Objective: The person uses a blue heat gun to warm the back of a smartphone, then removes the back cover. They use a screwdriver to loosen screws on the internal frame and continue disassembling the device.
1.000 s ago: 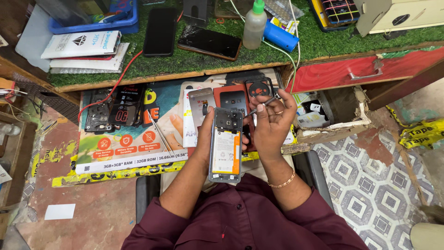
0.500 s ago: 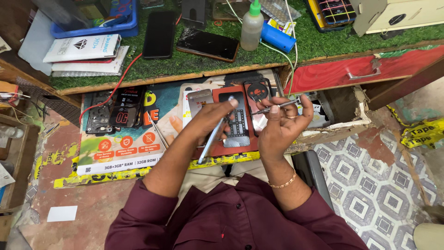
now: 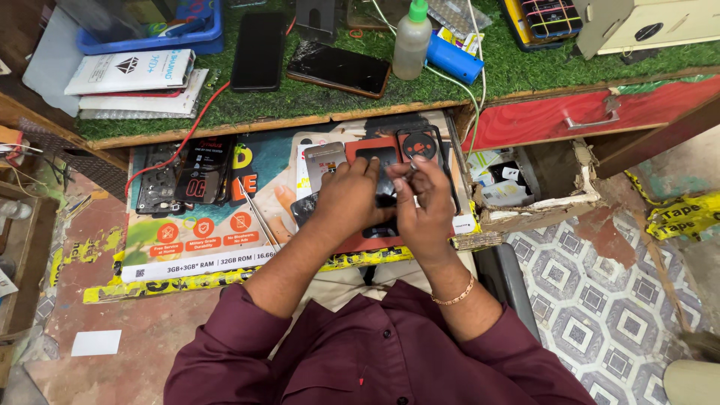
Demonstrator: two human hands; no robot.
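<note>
My left hand and my right hand meet over a dark opened phone that lies flat on a red work mat on the pulled-out board. The fingers of my left hand rest on the phone and hold it down. Between thumb and forefinger, my right hand pinches a small silvery metal tool just above the phone's top end. Both hands hide most of the phone. A black round-holed phone frame lies just beyond my fingers.
Dark phone parts and a thin metal rod lie on the printed poster at left. The green turf bench holds a black phone, a cracked phone, a green-capped bottle and white booklets. An open box of parts sits under a red drawer.
A second ago my left hand held the phone upright over my lap. It has since tipped it forward and laid it flat on the red mat, and my right hand has closed in beside it.
</note>
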